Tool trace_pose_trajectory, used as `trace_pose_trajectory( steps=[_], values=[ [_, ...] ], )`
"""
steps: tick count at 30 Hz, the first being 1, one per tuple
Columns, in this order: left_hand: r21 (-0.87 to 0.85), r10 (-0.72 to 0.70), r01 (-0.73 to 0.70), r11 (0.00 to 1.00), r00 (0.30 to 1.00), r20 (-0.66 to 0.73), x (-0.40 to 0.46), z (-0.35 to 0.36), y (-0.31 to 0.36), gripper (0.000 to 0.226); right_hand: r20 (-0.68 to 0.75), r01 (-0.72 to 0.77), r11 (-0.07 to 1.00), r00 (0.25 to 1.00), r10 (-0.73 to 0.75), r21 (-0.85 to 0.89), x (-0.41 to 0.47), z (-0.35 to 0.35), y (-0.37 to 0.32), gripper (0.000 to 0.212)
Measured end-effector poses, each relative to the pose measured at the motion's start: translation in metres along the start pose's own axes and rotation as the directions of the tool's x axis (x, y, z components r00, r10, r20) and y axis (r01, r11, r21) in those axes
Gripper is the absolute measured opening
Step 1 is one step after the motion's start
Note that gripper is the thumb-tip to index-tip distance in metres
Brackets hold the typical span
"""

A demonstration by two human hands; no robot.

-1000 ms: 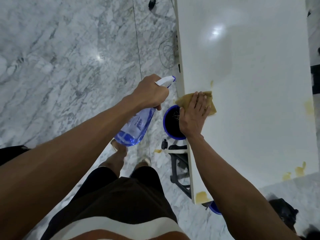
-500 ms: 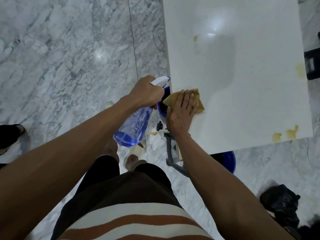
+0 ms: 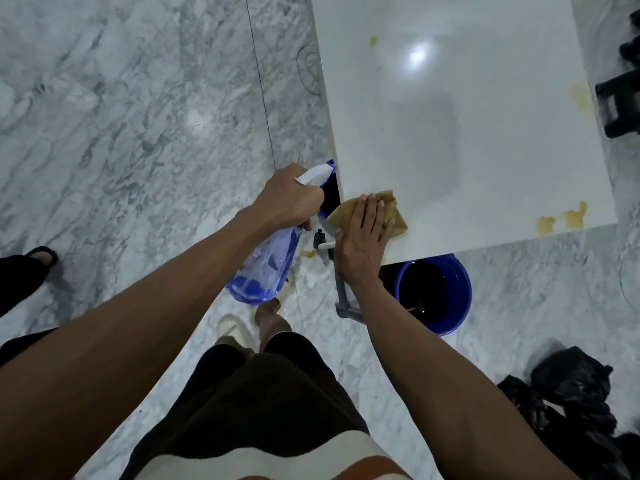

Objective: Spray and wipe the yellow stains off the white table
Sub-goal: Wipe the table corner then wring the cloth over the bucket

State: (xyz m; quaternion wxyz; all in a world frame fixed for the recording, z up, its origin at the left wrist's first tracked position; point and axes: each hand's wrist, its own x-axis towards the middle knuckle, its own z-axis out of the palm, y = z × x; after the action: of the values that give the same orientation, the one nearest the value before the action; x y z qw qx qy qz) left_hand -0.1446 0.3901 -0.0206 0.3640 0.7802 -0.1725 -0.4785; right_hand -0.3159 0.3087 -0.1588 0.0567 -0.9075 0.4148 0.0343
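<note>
My left hand (image 3: 289, 199) grips a clear blue spray bottle (image 3: 266, 265) by its white trigger head, holding it off the table's left edge over the floor. My right hand (image 3: 363, 233) lies flat on a tan cloth (image 3: 394, 211) at the near left corner of the white table (image 3: 485, 116). Yellow stains show on the table: a pair at the near right corner (image 3: 562, 220), one at the right edge (image 3: 583, 98) and a small one at the far left (image 3: 373, 41).
A blue bucket (image 3: 460, 299) stands on the marble floor under the table's near edge. Black bags (image 3: 571, 393) lie at the lower right. A black stool (image 3: 620, 109) sits beyond the table's right side. Another person's foot (image 3: 38, 258) is at the left.
The view has shifted back and right, so the near table edge and the blue bucket now show. My right hand and the cloth have slid nearer to the table's near left corner.
</note>
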Motion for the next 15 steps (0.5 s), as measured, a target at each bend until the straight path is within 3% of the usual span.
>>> trace_pose_trajectory(
  steps=[3,7,10,12,15],
  values=[
    [0.014,0.030,-0.030,0.999,1.000,0.005,-0.015,0.003,-0.011,0.017,0.021,-0.022,1.000,1.000,0.022,0.001,-0.002,0.000,-0.002,0.076],
    [-0.024,-0.002,0.002,1.000,1.000,-0.016,-0.035,0.003,-0.031,0.029,0.065,-0.031,0.999,0.997,0.034,-0.044,-0.029,0.002,0.000,0.080],
    [-0.006,0.015,-0.015,1.000,1.000,-0.007,-0.050,0.003,-0.044,0.017,0.096,-0.020,1.000,0.995,0.021,-0.007,-0.040,-0.006,0.000,0.092],
    [-0.001,0.004,-0.005,1.000,1.000,-0.017,-0.056,0.003,-0.052,0.021,0.127,-0.035,0.999,0.991,0.032,0.021,-0.043,-0.011,-0.001,0.097],
    [0.015,-0.024,0.024,1.000,0.999,-0.036,-0.063,0.001,-0.063,0.028,0.134,-0.069,0.997,0.988,0.071,-0.021,-0.061,-0.002,0.002,0.086]
  ],
)
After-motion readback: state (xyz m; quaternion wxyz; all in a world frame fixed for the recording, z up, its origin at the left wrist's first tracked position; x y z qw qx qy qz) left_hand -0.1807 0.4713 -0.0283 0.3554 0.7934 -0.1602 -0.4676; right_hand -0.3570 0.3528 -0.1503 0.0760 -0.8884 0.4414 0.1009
